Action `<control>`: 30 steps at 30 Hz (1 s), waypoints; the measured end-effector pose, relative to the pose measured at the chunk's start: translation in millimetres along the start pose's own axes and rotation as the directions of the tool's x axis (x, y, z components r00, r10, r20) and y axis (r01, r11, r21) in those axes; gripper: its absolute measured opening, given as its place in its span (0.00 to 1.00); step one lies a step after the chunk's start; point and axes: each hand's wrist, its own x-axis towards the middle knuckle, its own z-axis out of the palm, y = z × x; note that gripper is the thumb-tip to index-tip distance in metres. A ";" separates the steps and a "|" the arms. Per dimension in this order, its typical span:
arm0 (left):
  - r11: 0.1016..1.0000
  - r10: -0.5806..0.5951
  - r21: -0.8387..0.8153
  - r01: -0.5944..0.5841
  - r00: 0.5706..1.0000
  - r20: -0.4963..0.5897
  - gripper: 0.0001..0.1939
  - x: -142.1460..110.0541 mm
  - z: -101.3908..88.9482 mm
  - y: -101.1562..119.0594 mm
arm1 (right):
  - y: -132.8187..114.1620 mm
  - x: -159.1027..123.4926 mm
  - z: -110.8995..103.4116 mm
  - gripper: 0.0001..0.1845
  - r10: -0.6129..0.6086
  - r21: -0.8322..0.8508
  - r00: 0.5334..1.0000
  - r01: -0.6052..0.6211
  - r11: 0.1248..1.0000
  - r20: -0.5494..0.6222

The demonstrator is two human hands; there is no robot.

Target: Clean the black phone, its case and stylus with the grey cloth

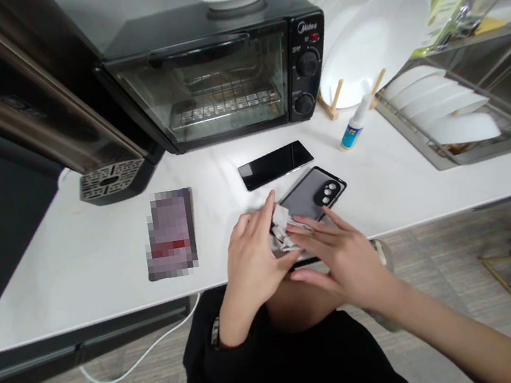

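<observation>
A dark, see-through phone case (pixel 301 194) with a black camera surround lies slantwise near the counter's front edge. My left hand (pixel 252 252) is curled around its lower left end, which is mostly hidden. Under the fingers of my right hand (pixel 340 249) is a crumpled white tissue (pixel 281 222), pressed against the case. Just behind the case rests a black phone (pixel 275 164), its glossy side up. A small spray bottle (pixel 355 127) with a blue label stands to the right, apart from both hands.
A toaster oven (pixel 221 82) backs the white counter (pixel 103 257). On the left are a drinks machine (pixel 114 179) and a blurred-out phone-shaped item (pixel 170 232). White plates (pixel 368 42) stand in a rack beside the sink, where stacked bowls (pixel 443 105) sit.
</observation>
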 end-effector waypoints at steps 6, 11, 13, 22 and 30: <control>1.000 0.010 -0.009 -0.010 1.000 -0.024 0.52 0.0 0.3 2.9 | 65.1 11.2 -25.3 0.29 0.163 -0.267 0.980 -0.188 0.945 -0.112; 1.000 0.016 0.002 -0.016 0.999 -0.039 0.48 0.5 0.2 -1.4 | 17.5 28.7 11.2 0.50 0.166 -0.204 0.977 -0.190 0.960 -0.131; 1.000 0.020 0.004 -0.020 0.999 -0.035 0.46 0.5 0.1 -2.3 | -8.3 24.1 22.4 0.49 0.060 -0.095 0.996 -0.067 0.993 -0.069; 1.000 0.010 0.000 -0.010 0.999 -0.032 0.52 1.0 1.6 1.0 | 49.3 16.9 -11.6 0.36 0.163 -0.225 0.984 -0.176 0.958 -0.078; 0.998 0.038 0.044 -0.037 0.999 -0.038 0.45 0.7 3.4 -2.2 | -15.7 24.7 19.0 0.55 0.021 -0.079 1.000 -0.021 0.997 0.008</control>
